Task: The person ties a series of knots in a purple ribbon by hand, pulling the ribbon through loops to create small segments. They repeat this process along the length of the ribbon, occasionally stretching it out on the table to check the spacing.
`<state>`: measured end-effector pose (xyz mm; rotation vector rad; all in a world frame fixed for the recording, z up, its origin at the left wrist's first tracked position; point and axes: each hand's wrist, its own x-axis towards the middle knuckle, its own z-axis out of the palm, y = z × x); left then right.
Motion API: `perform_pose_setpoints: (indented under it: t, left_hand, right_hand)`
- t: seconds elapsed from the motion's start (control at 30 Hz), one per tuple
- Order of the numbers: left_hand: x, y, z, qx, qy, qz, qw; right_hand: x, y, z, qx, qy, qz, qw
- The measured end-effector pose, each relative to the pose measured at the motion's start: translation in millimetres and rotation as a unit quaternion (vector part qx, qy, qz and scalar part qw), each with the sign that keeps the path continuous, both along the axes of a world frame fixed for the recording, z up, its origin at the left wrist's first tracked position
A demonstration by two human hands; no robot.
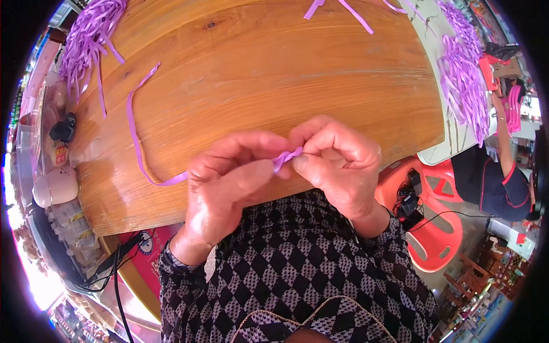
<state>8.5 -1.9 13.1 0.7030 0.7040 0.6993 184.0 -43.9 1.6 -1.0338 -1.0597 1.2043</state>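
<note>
Between my two hands, above the near edge of the wooden table (274, 74), a purple ribbon (287, 156) shows a short twisted or folded stretch. My left hand (229, 177) pinches it with thumb and fingers at the left end of that stretch. My right hand (340, 163) grips its other end between thumb and forefinger. From under my left hand the ribbon's long tail runs out over the tabletop and curves up toward the far left. Fingers hide part of the twisted stretch.
Bundles of purple ribbon lie at the far left (94, 40) and on a white table (434, 154) at right. Loose strips (357, 16) lie at the far edge. A pink rounded object (55, 187) stands at left. An orange chair (429, 240) holds dark cables. Another person's arm (503, 134) reaches in.
</note>
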Motion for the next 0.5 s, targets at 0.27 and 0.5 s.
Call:
perform_pose_setpoints:
  t: [0.27,0.5]
  left_hand:
    - [-9,-8,4,0.230,0.107,0.129,0.959]
    - [-22,-5,12,0.480,0.420,0.091,0.765]
  right_hand:
    - [10,0,0,-0.109,0.147,0.065,0.981]
    - [17,-1,2,-0.088,0.032,0.106,0.990]
